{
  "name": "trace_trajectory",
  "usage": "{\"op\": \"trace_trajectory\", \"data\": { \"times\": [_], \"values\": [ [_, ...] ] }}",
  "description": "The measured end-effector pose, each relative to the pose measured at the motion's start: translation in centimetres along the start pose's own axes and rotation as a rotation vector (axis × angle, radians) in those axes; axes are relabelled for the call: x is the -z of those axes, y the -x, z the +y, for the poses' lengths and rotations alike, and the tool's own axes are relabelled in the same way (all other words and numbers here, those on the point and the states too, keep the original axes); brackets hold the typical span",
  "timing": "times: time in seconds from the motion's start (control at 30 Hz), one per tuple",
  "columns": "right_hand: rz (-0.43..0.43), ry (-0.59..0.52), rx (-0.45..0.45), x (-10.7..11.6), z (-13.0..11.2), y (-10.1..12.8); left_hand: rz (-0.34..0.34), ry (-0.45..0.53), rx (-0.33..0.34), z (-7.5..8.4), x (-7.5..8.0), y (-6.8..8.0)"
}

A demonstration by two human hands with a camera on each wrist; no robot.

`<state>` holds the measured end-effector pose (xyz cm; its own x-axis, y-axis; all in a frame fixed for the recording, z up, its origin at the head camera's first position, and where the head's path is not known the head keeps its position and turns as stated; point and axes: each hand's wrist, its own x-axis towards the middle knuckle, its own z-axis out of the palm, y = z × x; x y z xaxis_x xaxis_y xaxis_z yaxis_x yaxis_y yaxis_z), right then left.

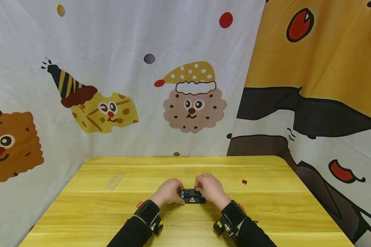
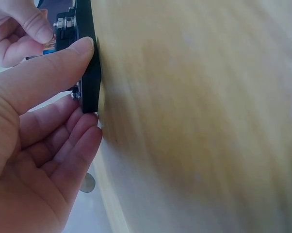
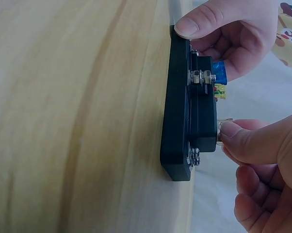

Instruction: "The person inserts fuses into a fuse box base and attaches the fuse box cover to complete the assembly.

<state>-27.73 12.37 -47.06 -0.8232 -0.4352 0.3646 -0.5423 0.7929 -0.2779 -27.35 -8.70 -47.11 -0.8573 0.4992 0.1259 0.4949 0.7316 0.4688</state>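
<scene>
**Both hands on 1 black block at the table's near middle**

The block (image 1: 191, 197) lies flat on the table (image 1: 266, 212), its long axis running left to right between the 2 hands. The left hand (image 1: 168, 192) steadies the block's left end: its thumb (image 2: 63, 63) presses on the edge while the other fingers lie loosely alongside, nearly straight. The right hand (image 1: 211, 189) works the right part from above; its thumb and a finger pinch a small clear piece (image 3: 224, 127) seated in the top of the block (image 3: 182, 107). That piece stands straight up from the block's face, so the right hand is the nearer one to it, and any pull would run away from the tabletop.

Counted: 1 block, 1 blue insert (image 3: 219, 73) and 1 yellow one (image 3: 219, 91) seated beside it, 1 clear cover (image 1: 114, 181) well apart at the left, 1 small red piece (image 1: 244, 181) apart at the right.
</scene>
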Motion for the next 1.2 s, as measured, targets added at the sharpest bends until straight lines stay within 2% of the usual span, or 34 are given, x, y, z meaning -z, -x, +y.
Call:
{"op": "trace_trajectory", "data": {
  "times": [0.23, 0.8, 1.0, 1.2],
  "values": [
    [-0.007, 0.019, 0.012, 0.1, 0.0, 0.1, 0.001, 0.003, -0.002, 0.2, 0.1, 0.1],
    [-0.048, 0.051, -0.056, 0.1, -0.5, -0.3, -0.007, 0.006, -0.004, 0.0, 0.0, 0.0],
    [-0.077, -0.006, -0.068, 0.2, -0.1, -0.5, -0.003, 0.001, -0.007, 0.1, 0.1, 0.0],
    [-0.134, -0.101, -0.031, 0.6, 0.5, -0.5, -0.004, 0.007, -0.003, 0.2, 0.2, 0.1]
  ]
}}
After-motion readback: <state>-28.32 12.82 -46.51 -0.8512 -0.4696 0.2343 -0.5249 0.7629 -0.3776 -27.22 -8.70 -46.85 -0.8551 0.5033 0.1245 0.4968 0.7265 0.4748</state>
